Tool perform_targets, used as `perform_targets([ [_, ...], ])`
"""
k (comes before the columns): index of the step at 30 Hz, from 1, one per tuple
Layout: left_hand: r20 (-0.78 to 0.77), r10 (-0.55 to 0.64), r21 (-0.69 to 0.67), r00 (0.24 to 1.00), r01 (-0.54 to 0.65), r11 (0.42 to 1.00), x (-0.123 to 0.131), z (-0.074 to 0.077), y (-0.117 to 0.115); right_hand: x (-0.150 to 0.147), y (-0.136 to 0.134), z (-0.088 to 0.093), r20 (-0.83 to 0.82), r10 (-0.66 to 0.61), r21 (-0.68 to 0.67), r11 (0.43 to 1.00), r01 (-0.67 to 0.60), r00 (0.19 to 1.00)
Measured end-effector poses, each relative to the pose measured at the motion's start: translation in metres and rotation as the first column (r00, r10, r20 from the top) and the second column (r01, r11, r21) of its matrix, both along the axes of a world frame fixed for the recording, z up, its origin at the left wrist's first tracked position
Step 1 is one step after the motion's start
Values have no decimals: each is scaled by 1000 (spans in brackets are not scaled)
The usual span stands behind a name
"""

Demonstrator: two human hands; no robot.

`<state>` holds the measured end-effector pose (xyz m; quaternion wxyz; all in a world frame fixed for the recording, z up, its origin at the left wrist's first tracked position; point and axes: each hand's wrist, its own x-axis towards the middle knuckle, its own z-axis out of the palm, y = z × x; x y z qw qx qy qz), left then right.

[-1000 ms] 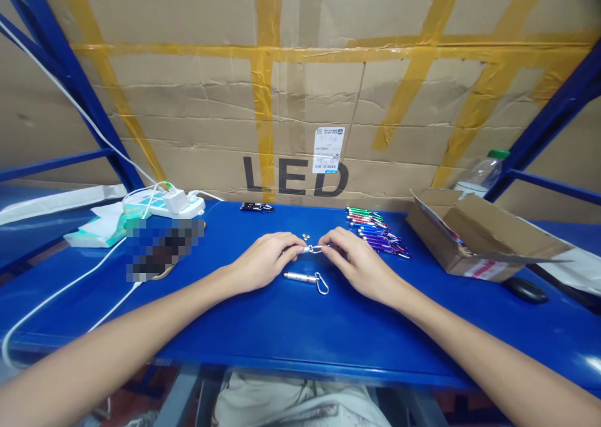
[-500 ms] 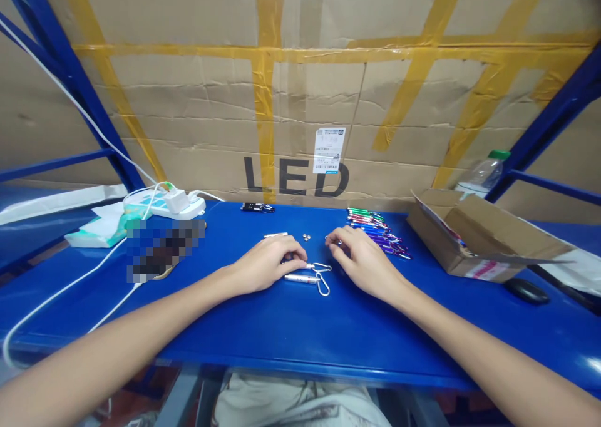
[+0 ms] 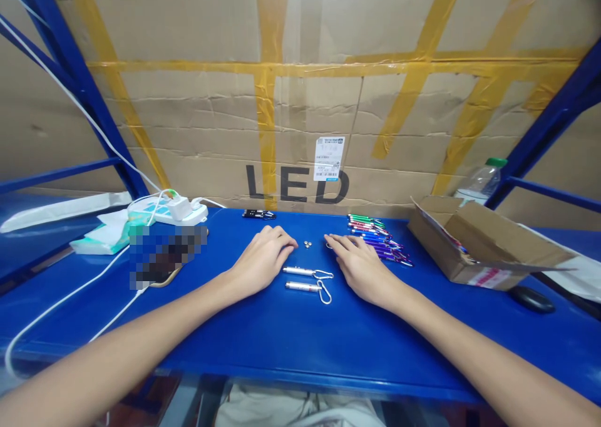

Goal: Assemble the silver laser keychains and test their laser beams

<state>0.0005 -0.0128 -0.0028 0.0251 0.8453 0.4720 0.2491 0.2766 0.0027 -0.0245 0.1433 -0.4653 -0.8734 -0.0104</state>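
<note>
My left hand (image 3: 263, 258) rests on the blue table with its fingers curled together. Whatever lies inside them is hidden. Two silver keychain penlights (image 3: 302, 287) with carabiner clips lie side by side between my hands, just right of my left thumb. Behind them sit several small button cells (image 3: 307, 244). My right hand (image 3: 364, 265) lies palm down with fingers stretched out. A bit of silver wire loop (image 3: 328, 245) shows beneath its fingertips; the rest is covered. Beyond that hand is a row of green, red, blue and purple penlights (image 3: 382, 245), partly covered by it.
An open cardboard box (image 3: 474, 248) stands at the right, near a black mouse (image 3: 531, 299) and a plastic bottle (image 3: 483, 180). On the left are a phone (image 3: 171, 258), a power strip (image 3: 162, 211), tissues (image 3: 101, 239) and white cables. A black object (image 3: 259, 214) lies at the back.
My left hand has come off the upper silver penlight and moved slightly back and left. The fingers of my right hand have straightened and lowered. The view has tilted up a little.
</note>
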Motion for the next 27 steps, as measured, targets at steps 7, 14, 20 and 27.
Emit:
perform_targets([
  [7,-260,216,113,941,-192,975,-12,-4,9,-3,3,1,-34,110,-5,994,-110,993],
  [14,-342,190,50,920,-184,982,-11,-4,9,-8,5,3,-13,245,-74,967,-245,969],
  [20,-115,87,-49,990,-93,994,-7,-3,7,-8,6,5,-6,289,-81,954,-288,957],
  [27,339,-53,-247,939,143,958,4,1,3,-6,-1,17,34,269,48,961,-271,962],
])
